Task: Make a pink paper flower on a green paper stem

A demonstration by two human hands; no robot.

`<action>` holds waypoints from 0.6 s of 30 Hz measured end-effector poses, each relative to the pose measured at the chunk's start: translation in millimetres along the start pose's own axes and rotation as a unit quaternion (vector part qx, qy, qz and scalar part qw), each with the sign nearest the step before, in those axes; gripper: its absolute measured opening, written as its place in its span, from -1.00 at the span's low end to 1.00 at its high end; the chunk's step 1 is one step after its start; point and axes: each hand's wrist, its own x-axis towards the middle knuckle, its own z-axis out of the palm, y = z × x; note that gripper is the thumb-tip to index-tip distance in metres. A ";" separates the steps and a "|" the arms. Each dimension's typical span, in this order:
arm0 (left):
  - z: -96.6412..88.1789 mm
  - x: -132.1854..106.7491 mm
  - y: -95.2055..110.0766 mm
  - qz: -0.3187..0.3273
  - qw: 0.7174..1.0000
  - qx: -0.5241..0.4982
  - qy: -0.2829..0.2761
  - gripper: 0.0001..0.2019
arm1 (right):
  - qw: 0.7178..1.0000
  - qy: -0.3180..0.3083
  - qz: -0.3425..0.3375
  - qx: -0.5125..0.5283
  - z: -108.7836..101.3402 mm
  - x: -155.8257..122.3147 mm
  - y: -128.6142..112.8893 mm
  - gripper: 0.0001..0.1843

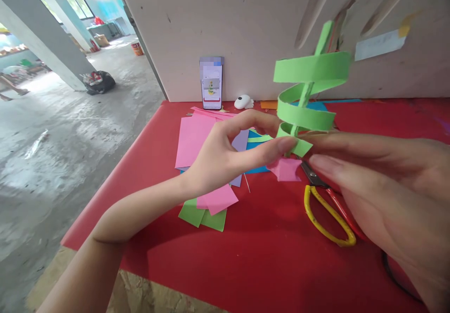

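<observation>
A light green paper spiral (311, 67) winds in loose coils around an upright green paper stick (305, 100). My left hand (225, 151) pinches its lowest coil between thumb and fingers, above the table. Beside it, my right hand (383, 177) has thumb and forefinger apart around the loose end of the strip; the forefinger's tip is partly hidden behind the coil. Directly below the spiral shows a small folded pink paper piece (286, 169); whether it is attached I cannot tell. Scissors (330, 217) with yellow and red handles lie under my right hand.
Pink paper sheets (195, 139), green paper pieces (214, 219) and blue paper (258, 156) lie on the red table (225, 266). A phone (212, 83) leans on the pale wall panel (225, 22), near a small white object (243, 101). Concrete floor lies left.
</observation>
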 end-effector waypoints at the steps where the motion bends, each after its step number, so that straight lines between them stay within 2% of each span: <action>1: 0.1 0.0 -0.1 -0.002 1.000 0.003 0.007 -0.76 | 1.000 0.003 0.003 -0.009 0.2 -0.1 -0.9 -0.72; 4: -0.3 -0.1 -1.4 0.006 0.999 0.039 0.026 -0.76 | 1.000 0.017 0.010 -0.020 1.9 0.9 -4.5 -0.67; 9: 0.1 0.0 -4.7 0.030 0.996 0.066 0.054 -0.77 | 1.000 -0.015 -0.006 0.009 3.7 5.1 -5.2 -0.61; 13: 2.1 0.6 -5.7 0.014 0.995 0.052 0.081 -0.76 | 0.999 -0.026 0.018 0.025 1.2 10.7 1.9 -0.70; 16: 0.2 1.8 -6.6 0.001 0.994 0.022 0.104 -0.83 | 0.999 -0.025 0.030 0.030 -0.5 13.8 6.7 -0.78; 18: -2.7 2.5 -7.6 0.002 0.995 0.005 0.101 -0.85 | 0.999 -0.018 0.029 0.035 -1.1 14.2 8.2 -0.81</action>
